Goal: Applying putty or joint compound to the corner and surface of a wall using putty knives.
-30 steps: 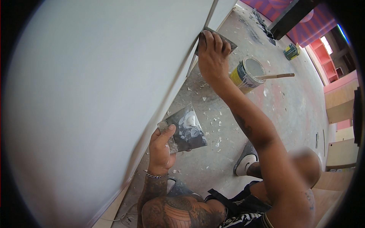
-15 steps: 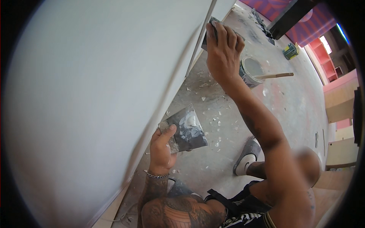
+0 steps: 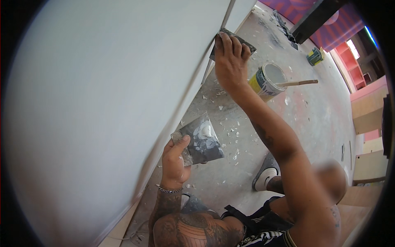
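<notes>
My right hand (image 3: 232,61) is stretched out ahead, its fingers wrapped over a dark, wide putty knife (image 3: 245,43). That blade lies against the seam (image 3: 224,20) at the edge of the white panel (image 3: 111,103). Lower down, my left hand (image 3: 175,162) grips a second putty knife (image 3: 201,142) by its crusted handle, thumb on top. Its broad dark blade faces up and carries smears and a lump of white putty (image 3: 205,131). Part of the left fingers is hidden beneath the tool.
An open bucket (image 3: 271,78) of pale paste, a wooden-handled stick (image 3: 302,82) across its rim, stands right of my right hand. Farther back are another can (image 3: 315,57) and a dark post (image 3: 314,20). White flakes litter the concrete floor (image 3: 242,119). My shoe (image 3: 265,173) rests at lower right.
My right hand has moved left and slightly nearer with its putty knife, baring more of the bucket. The left hand and its putty knife have stayed almost still.
</notes>
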Tool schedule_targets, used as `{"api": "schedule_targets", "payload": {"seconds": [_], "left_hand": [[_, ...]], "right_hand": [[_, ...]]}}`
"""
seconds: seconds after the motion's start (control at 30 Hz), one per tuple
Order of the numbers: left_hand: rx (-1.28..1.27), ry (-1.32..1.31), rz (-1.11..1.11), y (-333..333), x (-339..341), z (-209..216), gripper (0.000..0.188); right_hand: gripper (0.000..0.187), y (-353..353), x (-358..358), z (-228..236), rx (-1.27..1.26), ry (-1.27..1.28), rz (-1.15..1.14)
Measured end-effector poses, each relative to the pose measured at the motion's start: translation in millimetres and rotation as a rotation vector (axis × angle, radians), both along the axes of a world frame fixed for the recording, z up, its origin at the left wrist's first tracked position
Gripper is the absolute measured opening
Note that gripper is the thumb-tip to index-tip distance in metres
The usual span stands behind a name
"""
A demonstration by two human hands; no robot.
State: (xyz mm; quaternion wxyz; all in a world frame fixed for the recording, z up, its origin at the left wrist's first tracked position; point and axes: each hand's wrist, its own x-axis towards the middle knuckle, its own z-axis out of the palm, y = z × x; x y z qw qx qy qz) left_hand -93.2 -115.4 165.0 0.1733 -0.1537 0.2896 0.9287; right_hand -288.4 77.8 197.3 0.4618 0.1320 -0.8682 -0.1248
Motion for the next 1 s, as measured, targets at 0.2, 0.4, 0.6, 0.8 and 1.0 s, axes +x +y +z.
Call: {"api": "schedule_targets", "payload": {"seconds": [0.2,0.4,0.6,0.8,1.0], "left_hand": [[-0.022,0.031,-0.038,1,1,-2,0.033],[-0.028,0.014,0.003,1,1,1,0.033],[-0.055,0.016,-0.022,0,0,-1,0.039],[-0.060,0.016,0.030,6,0,-5,0.039],[0.044,0.014,-0.004,-4,1,-6,0.031]], "right_hand": [[0.043,0,15,-19,0.054,-0.160,-0.037],[0.044,12,16,25,0.056,0.044,0.001],[0.042,12,0,33,0.151,0.057,0.004],[0.042,7,4,18,0.219,-0.003,-0.104],[0.041,0,6,7,0.195,-0.039,-0.136]]}}
